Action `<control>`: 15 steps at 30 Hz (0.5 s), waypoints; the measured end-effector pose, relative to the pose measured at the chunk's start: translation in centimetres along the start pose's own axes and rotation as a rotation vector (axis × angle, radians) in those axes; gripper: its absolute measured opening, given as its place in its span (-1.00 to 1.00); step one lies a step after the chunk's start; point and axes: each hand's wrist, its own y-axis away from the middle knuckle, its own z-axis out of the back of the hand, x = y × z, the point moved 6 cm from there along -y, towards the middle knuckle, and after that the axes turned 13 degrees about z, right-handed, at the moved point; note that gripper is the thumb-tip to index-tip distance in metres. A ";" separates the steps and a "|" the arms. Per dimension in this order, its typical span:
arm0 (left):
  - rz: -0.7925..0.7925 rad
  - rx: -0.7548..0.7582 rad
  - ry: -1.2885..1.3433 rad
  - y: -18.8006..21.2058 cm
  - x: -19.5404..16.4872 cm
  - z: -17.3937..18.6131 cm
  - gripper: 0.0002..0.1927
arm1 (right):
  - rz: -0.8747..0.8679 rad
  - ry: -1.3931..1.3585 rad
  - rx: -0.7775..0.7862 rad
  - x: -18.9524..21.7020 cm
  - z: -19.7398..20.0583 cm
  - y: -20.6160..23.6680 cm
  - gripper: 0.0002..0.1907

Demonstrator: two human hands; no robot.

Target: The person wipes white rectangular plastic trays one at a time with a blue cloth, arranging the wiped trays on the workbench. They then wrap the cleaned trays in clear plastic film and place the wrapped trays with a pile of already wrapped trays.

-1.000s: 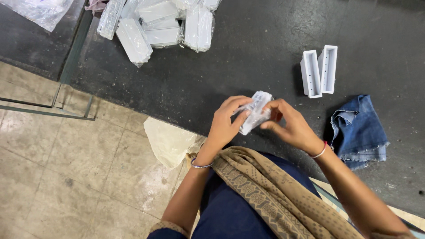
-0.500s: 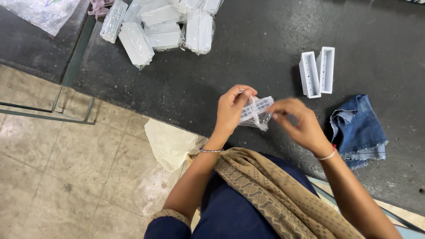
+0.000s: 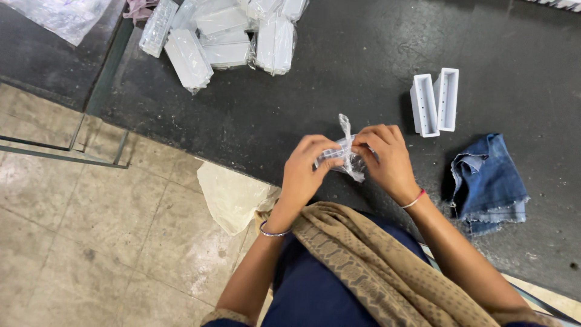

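Observation:
Both of my hands hold one small white plastic part wrapped in a clear plastic bag [image 3: 344, 154] just above the near edge of the dark table [image 3: 339, 79]. My left hand [image 3: 305, 172] pinches the bag's left end, and my right hand [image 3: 387, 160] grips its right end. A twisted tail of the bag sticks up between my hands. The part inside is mostly hidden by my fingers.
Several bagged white parts [image 3: 227, 36] lie piled at the table's far left. Two unwrapped white rectangular parts [image 3: 434, 102] stand to the right, with a folded piece of blue denim [image 3: 489, 181] below them. A cream bag [image 3: 233, 197] hangs off the table edge above the tiled floor [image 3: 78, 236].
My hands have shifted slightly on the bagged part, and the loose end of the bag now stands up between them. The view has moved a little.

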 end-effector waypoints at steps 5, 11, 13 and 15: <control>-0.131 -0.089 -0.308 0.3 -0.9 -1.7 -0.83 | 0.090 -0.063 -0.003 0.1 0.3 0.6 -0.69; 0.003 -0.050 0.011 0.2 1.2 -2.7 -0.87 | 0.062 -0.047 -0.020 0.6 0.8 1.2 -0.67; 0.054 0.012 0.164 0.0 2.3 -3.0 -0.87 | 0.046 -0.079 -0.037 0.6 0.7 1.2 -0.67; 0.094 0.028 0.247 -0.3 3.3 -3.1 -0.86 | 0.029 -0.056 -0.044 0.3 0.5 1.0 -0.76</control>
